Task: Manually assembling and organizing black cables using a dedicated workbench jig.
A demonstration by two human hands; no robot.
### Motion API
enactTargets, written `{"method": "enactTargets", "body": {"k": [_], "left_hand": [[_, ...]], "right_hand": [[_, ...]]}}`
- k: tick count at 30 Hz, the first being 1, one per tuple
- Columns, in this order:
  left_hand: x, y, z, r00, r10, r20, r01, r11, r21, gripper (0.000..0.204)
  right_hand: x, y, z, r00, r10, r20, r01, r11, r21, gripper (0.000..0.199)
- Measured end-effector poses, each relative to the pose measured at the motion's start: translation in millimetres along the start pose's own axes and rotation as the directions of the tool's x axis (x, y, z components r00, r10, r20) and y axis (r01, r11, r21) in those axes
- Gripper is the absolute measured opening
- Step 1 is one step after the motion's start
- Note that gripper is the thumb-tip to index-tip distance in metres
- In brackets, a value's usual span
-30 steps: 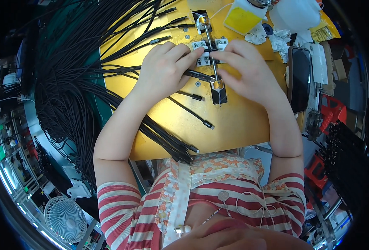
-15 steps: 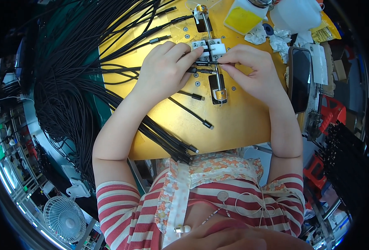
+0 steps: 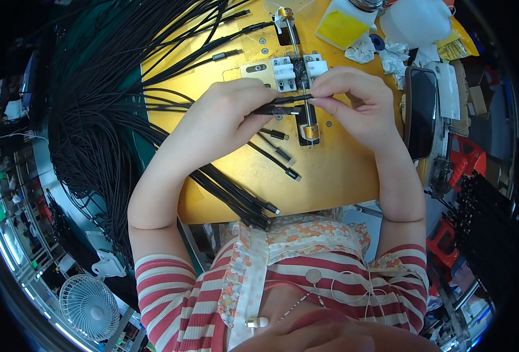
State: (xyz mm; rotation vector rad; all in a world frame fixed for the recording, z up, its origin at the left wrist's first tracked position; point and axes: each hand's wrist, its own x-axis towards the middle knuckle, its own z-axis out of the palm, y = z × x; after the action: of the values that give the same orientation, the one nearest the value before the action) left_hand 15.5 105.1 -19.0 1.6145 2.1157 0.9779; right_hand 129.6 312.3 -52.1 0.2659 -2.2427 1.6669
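Observation:
Over the gold work plate (image 3: 335, 188), my left hand (image 3: 230, 114) is closed around black cables. One black cable (image 3: 294, 100) stretches from its fingers across to my right hand (image 3: 356, 105), which pinches its end between thumb and forefinger. A second cable end with a bare metal plug (image 3: 293, 111) sticks out under my left fingers. Just beyond both hands is a small fixture with a left white block (image 3: 284, 74) and a right white block (image 3: 315, 67), a gap between them. A metal rod (image 3: 307, 111) runs through it, beneath the stretched cable.
A thick bundle of black cables (image 3: 89, 135) hangs at the left. Several loose cable ends (image 3: 293, 174) lie nearer me. At the far right are a bottle with a yellow label (image 3: 344, 29), a white container (image 3: 415, 23), crumpled tissues (image 3: 394, 58) and a phone (image 3: 422, 111).
Both hands have drawn slightly toward me, taking the cable off the fixture. The white blocks, close together before, now stand farther apart. Another cable end shows below my left hand.

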Motion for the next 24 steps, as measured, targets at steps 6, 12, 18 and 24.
{"method": "enactTargets", "body": {"k": [6,12,18,24], "left_hand": [[-2,-29,24,0.978,0.134,-0.162,-0.135,0.991,0.004,0.031],[1,-33,27,0.986,0.15,-0.066,-0.14,0.981,0.135,0.031],[7,-40,31,0.958,0.197,-0.207,-0.152,0.965,0.211,0.052],[6,-47,36,0.982,0.138,-0.132,-0.076,0.915,0.395,0.058]], "right_hand": [[-2,6,6,0.996,0.08,-0.04,-0.075,0.991,0.112,0.009],[4,6,-3,0.995,-0.014,0.103,0.022,0.996,-0.081,0.009],[9,14,-3,0.997,-0.027,-0.068,0.009,0.969,-0.249,0.007],[11,28,-2,0.994,0.042,-0.1,-0.079,0.912,-0.402,0.008]]}}
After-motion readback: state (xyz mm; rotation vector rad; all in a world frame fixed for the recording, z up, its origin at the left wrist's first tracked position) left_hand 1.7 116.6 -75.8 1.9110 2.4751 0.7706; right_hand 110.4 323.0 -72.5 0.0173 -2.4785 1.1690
